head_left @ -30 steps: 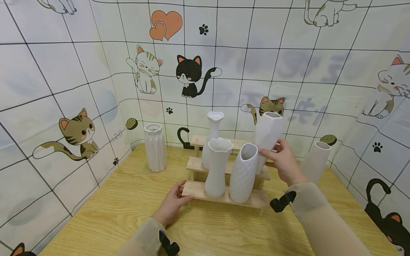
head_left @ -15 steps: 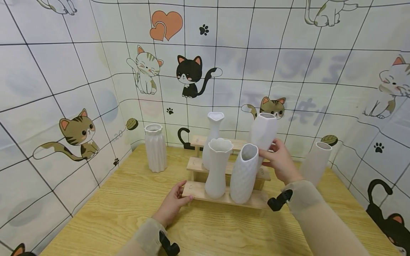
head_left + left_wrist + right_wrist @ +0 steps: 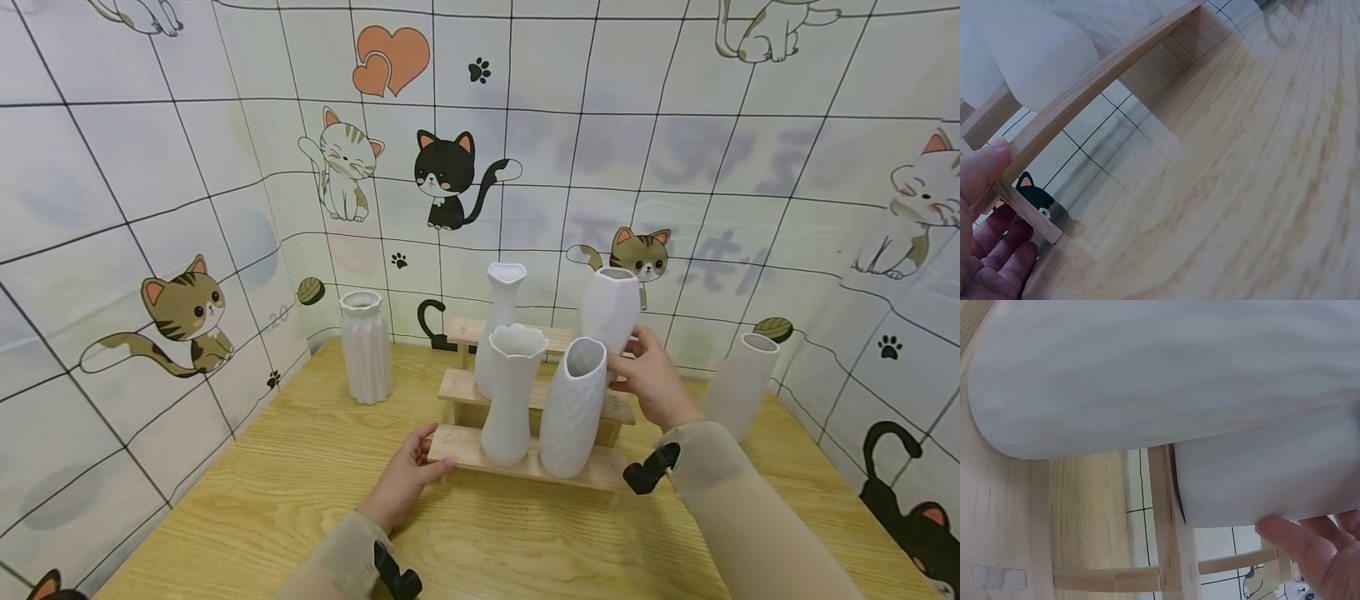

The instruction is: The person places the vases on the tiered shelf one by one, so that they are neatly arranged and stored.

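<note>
My left hand [image 3: 405,479] grips the left end of the bottom step of a three-tier wooden stand [image 3: 468,452]. In the left wrist view the thumb lies against the board's end, and the fingers are around the leg. With my right hand [image 3: 651,382] I hold a white faceted vase [image 3: 609,307] upright by its right side. Its base is right at the middle step in the right wrist view, with a thin dark line between. In front, on the bottom step, stand a textured oval-mouthed vase [image 3: 573,412] and a scalloped-rim vase [image 3: 512,400]. A slim flared vase [image 3: 501,333] stands on the middle step's left.
A ribbed white vase [image 3: 365,350] stands on the wooden table [image 3: 300,483] left of the stand. Another white vase [image 3: 742,387] is at the right, partly behind my right wrist. A cat-patterned sheet [image 3: 555,167] hangs close behind the table.
My right hand has moved left and slightly down with the faceted vase, which went from tilted to nearly upright over the middle step. The left hand stays on the stand.
</note>
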Demonstrator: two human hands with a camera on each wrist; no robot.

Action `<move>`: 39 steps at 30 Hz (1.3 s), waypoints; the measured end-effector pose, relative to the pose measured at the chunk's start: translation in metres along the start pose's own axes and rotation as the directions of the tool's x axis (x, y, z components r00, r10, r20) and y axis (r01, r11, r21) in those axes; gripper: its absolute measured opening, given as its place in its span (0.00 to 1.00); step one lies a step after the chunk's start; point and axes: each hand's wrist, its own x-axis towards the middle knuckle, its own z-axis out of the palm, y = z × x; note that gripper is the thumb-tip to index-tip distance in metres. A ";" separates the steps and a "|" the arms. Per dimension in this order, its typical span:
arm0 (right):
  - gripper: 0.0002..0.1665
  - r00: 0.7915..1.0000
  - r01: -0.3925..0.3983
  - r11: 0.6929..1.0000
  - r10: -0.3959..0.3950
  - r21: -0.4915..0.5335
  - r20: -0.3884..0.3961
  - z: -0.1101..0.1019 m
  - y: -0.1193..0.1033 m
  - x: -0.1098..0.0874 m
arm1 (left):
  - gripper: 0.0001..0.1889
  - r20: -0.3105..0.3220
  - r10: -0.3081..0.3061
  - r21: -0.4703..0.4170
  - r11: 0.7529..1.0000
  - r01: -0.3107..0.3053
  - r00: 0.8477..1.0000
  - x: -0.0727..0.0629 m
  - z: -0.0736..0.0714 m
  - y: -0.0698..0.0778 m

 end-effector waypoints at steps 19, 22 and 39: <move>0.41 1.000 0.014 0.999 -0.015 0.033 0.025 0.000 0.004 0.005 | 0.42 0.018 -0.008 -0.028 1.000 0.008 1.000 -0.001 0.001 0.002; 0.41 0.999 0.018 0.999 -0.019 0.037 0.042 -0.002 0.004 0.005 | 0.42 0.014 -0.007 -0.030 1.000 0.007 1.000 -0.001 0.001 0.002; 0.41 0.990 0.051 0.998 -0.056 0.044 0.126 -0.008 0.010 0.008 | 0.42 0.011 -0.006 -0.047 0.999 0.007 1.000 -0.001 0.001 0.001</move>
